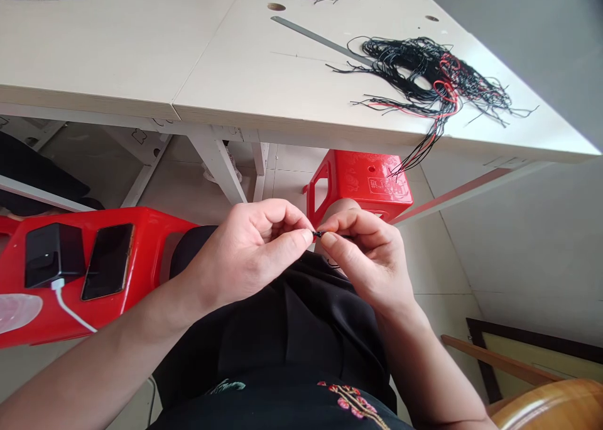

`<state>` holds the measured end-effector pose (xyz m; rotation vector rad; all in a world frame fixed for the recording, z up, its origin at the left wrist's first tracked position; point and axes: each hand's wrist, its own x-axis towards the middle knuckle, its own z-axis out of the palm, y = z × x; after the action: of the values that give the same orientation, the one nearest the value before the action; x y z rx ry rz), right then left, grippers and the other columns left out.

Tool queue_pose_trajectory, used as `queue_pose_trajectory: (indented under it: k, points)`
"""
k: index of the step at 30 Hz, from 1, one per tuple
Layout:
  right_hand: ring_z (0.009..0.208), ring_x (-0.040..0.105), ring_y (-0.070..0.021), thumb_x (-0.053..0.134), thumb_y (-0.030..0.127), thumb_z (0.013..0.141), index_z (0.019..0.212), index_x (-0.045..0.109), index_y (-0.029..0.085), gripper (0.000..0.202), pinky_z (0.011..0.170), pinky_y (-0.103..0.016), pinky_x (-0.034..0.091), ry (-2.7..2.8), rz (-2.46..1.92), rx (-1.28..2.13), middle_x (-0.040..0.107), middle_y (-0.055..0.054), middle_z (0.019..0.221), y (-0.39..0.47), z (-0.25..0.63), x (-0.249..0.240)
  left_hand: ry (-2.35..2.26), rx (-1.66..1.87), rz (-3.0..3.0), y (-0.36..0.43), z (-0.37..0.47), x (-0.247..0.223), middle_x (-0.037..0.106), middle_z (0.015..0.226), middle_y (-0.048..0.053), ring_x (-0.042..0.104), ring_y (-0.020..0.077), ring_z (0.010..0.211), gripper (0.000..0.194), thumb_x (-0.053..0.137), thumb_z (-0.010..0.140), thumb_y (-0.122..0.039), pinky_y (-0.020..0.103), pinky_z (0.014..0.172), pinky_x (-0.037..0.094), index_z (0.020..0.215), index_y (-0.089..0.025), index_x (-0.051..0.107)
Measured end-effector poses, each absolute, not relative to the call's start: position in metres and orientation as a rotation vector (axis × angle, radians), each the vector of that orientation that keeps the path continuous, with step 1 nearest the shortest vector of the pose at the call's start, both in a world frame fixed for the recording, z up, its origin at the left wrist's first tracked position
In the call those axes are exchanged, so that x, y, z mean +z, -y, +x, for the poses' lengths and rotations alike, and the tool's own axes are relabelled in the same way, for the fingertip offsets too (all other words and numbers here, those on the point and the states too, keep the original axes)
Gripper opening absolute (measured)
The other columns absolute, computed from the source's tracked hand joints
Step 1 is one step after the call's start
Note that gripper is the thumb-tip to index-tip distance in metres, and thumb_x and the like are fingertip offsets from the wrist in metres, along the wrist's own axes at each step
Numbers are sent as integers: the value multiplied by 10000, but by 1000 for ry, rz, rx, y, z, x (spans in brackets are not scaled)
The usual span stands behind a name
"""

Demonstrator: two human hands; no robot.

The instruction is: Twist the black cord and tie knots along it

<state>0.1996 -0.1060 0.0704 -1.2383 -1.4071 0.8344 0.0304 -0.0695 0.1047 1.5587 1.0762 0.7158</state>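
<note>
Black cord point(319, 234) is pinched between the person's two hands, above the lap and in front of the near edge of the table point(132, 53). Its short visible stretch looks knotted or thickened, though it is too small to tell which. Its long axis runs left to right, nearly level across the view and roughly along the table edge. One end of this stretch points into the fingertips of the left hand point(249, 251); the other passes behind the right thumb, and a thin dark length shows just beyond it.

The left hand's thumb and forefinger close narrowly on the cord, the other fingers curled in. The right hand point(372, 257) grips it the same way, its thumb tip just beside the left one.

On the table, a tangled bundle of black and red cords point(414, 72) lies partly over a flat metal strip point(315, 37), and some strands hang over the edge above a red stool point(362, 179). To the left, a dark phone point(108, 260) and a black device point(54, 254) with a white cable point(68, 309) rest on another red surface point(146, 245).
</note>
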Motion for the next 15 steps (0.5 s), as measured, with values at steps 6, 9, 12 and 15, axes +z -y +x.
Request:
queue_pose_trajectory:
  k: [6, 9, 12, 15]
  points:
    - [509, 456, -109, 652, 232, 737, 666, 642, 203, 77, 468, -248, 362, 1336, -1241, 900, 459, 40, 492, 106, 196, 72, -1071, 695, 1588, 70, 31, 102, 475, 533, -79, 381, 27, 461, 132, 623, 832, -246, 100, 411, 324, 717, -187, 654]
    - [433, 338, -68, 660, 227, 737, 672, 659, 196, 72, 416, -232, 272, 1318, -1228, 894, 401, 67, 459, 106, 194, 70, -1058, 694, 1586, 70, 30, 100, 474, 550, -81, 383, 26, 477, 153, 622, 850, -274, 98, 424, 325, 726, -187, 643]
    - [463, 355, -80, 678, 233, 756, 703, 692, 202, 63, 436, -235, 298, 1314, -1222, 857, 388, 64, 462, 106, 195, 65, -1048, 709, 1588, 70, 30, 100, 519, 582, -75, 420, 27, 510, 156, 629, 856, -281, 95, 458, 351, 735, -187, 656]
    - [498, 419, -101, 681, 271, 786, 730, 688, 213, 81, 456, -243, 346, 1274, -1178, 935, 406, 54, 489, 105, 197, 62, -1030, 696, 1569, 69, 30, 100, 562, 601, -71, 450, 29, 521, 135, 631, 858, -281, 94, 470, 368, 768, -198, 688]
